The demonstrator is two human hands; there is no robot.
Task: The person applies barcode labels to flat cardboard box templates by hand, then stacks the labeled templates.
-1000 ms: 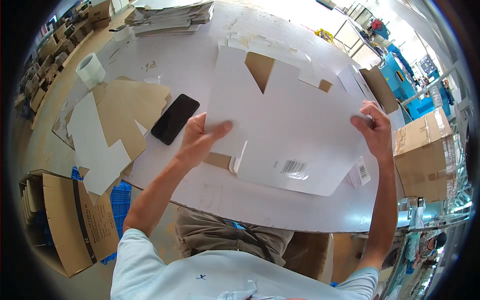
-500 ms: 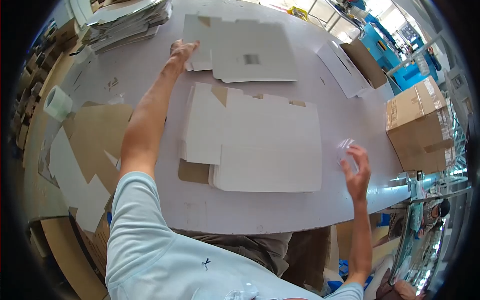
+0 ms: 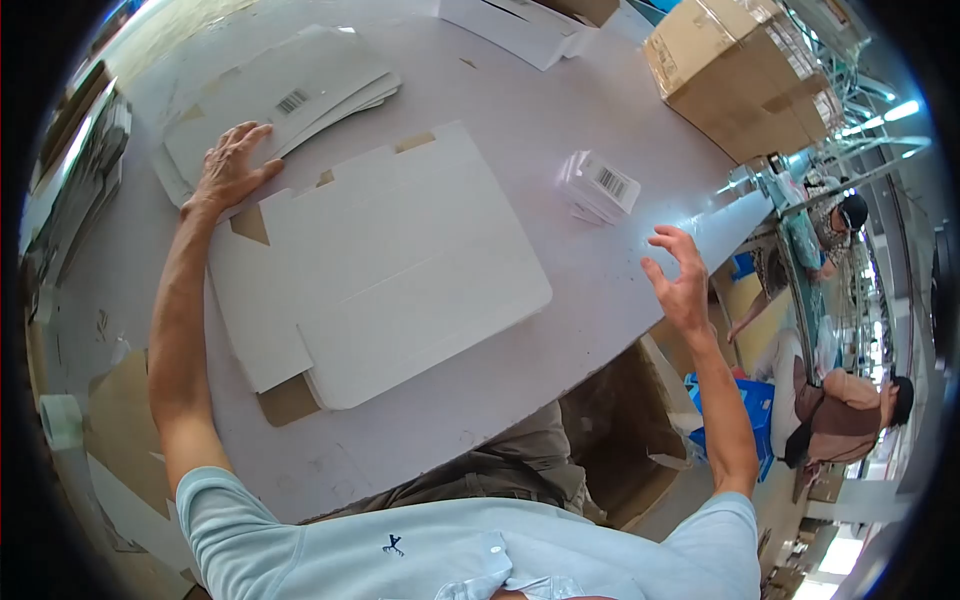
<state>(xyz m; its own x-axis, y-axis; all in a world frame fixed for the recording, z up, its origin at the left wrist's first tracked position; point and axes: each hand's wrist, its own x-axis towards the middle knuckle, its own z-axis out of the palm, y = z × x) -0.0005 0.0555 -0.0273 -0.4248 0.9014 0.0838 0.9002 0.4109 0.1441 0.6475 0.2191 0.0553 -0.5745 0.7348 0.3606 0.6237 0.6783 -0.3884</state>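
My left hand [image 3: 235, 165] lies with its fingers spread on the near edge of a stack of flat white cartons [image 3: 320, 75]. A barcode label [image 3: 292, 101] shows on the top one. Closer to me lies another stack of flat white cartons [image 3: 400, 270], with brown patches of cardboard at its cut-outs. Above the table's right edge hovers my right hand [image 3: 685, 285], fingers curved and apart, with nothing visible in them. A small pile of barcode labels [image 3: 598, 188] rests on the table just beyond it.
A taped brown box [image 3: 735, 75] stands at the table's far right, near an open white carton [image 3: 520, 30]. A tape roll [image 3: 61, 421] and cardboard scraps [image 3: 125, 430] lie at left. Below the edge is an open brown box [image 3: 620, 430]. A seated person [image 3: 850, 415] is at right.
My view has turned to the right. My right hand has come away from the label pile toward the table edge. My left hand has shifted from the far stack's left side to its near edge.
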